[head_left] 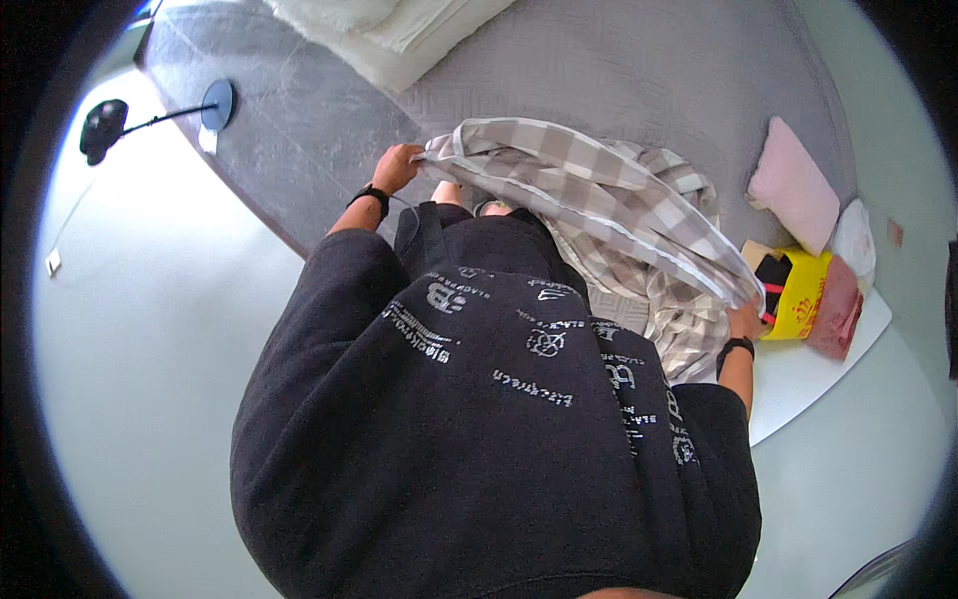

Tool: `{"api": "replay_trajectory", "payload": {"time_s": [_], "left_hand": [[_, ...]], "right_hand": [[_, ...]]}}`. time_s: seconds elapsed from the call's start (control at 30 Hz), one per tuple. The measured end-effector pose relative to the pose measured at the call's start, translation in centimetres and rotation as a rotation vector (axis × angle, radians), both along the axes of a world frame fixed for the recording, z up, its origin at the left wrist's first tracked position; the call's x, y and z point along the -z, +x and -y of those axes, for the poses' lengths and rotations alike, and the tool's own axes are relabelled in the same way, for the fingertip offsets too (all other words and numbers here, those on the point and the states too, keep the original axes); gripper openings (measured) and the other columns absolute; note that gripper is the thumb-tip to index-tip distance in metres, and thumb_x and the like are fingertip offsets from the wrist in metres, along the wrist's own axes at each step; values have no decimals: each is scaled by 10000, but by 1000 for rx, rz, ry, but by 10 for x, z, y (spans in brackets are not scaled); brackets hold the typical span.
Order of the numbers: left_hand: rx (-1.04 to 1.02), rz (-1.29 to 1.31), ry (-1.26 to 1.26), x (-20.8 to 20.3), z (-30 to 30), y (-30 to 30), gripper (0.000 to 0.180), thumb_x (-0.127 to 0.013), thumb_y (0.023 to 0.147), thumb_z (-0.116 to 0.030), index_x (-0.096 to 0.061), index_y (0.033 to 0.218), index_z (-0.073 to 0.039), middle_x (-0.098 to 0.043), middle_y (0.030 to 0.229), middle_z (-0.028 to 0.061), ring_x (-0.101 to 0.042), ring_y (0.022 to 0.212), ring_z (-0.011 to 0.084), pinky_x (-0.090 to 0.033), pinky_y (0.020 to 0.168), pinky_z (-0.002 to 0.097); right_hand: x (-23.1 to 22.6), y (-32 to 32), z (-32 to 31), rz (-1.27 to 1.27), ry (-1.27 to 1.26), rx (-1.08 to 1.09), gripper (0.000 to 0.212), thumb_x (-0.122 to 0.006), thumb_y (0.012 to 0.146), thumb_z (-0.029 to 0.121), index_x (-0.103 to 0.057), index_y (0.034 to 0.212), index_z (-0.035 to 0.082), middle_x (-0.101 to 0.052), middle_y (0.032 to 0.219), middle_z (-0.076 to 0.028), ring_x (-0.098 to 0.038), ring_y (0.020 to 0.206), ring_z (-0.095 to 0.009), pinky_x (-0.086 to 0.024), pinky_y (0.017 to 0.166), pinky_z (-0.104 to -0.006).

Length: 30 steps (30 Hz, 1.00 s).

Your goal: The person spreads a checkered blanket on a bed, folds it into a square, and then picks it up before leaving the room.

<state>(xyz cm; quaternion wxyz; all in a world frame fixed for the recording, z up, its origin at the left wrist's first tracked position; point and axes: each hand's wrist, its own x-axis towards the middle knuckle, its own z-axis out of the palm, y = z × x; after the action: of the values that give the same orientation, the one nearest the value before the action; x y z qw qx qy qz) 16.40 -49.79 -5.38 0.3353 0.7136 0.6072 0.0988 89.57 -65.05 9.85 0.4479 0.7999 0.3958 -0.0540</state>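
Observation:
A beige-and-white checked duvet cover [609, 190] is stretched between my two hands, one long edge pulled up in a slanting line from upper left to lower right. My left hand [399, 168] is closed on one corner of that edge. Lower down on the right, my right hand [745, 319] grips the other end. Pale strips run along the raised edges, which part to show a gap between the layers. The rest of the cover lies in loose folds on a grey quilted surface [539, 80]. Dark bands circle both my wrists.
A thick white quilt [399, 45] lies folded at the far side. To the right are a pink pillow [793, 185], a yellow bag [801, 295] and a red bag [836, 309] by a white tabletop [813, 384]. A stand with a round base [220, 105] is at left.

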Motion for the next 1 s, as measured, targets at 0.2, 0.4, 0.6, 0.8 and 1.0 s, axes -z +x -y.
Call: {"api": "replay_trajectory", "payload": {"time_s": [0.2, 0.4, 0.6, 0.8, 1.0], "left_hand": [[-10, 3, -205, 18, 11, 7, 286, -661, 568, -124, -645, 849, -74, -627, 852, 149, -594, 830, 325, -471, 720, 378], [582, -207, -673, 6, 14, 39, 587, -572, 675, -611, -652, 841, -54, -640, 893, 121, -609, 847, 286, -468, 747, 367], [-153, -333, -532, 40, 30, 78, 633, -493, 738, -629, -619, 944, -45, -630, 939, 150, -614, 862, 309, -475, 728, 405], [-542, -327, -464, 53, -1, 104, 295, -588, 743, -327, -628, 911, -88, -635, 893, 143, -616, 851, 289, -482, 713, 405], [-353, -296, -428, 80, 28, 89, 340, -565, 791, -332, -564, 989, -56, -624, 884, 171, -605, 843, 322, -483, 689, 428]], "right_hand": [[-57, -29, -55, 61, 39, 27, 828, -659, 660, 414, -235, 1290, 84, -544, 1145, -139, -552, 1018, -302, -395, 850, -494], [-74, -45, -83, 2, 201, 153, 863, -618, 677, 425, -178, 1339, 89, -533, 1127, -225, -521, 1040, -368, -387, 894, -447], [-90, -65, -84, 65, 403, 208, 824, -493, 760, 517, -127, 1394, 139, -357, 1270, -304, -351, 1185, -429, -354, 925, -463], [-78, -41, -69, 31, 604, 74, 810, -486, 794, 478, -79, 1394, 116, -126, 1378, -298, -356, 1171, -451, -358, 923, -476], [-75, -31, -79, -270, 862, -70, 934, -611, 755, 385, -59, 1322, -113, -266, 1296, -350, -307, 1194, -449, -244, 1004, -450]]}}
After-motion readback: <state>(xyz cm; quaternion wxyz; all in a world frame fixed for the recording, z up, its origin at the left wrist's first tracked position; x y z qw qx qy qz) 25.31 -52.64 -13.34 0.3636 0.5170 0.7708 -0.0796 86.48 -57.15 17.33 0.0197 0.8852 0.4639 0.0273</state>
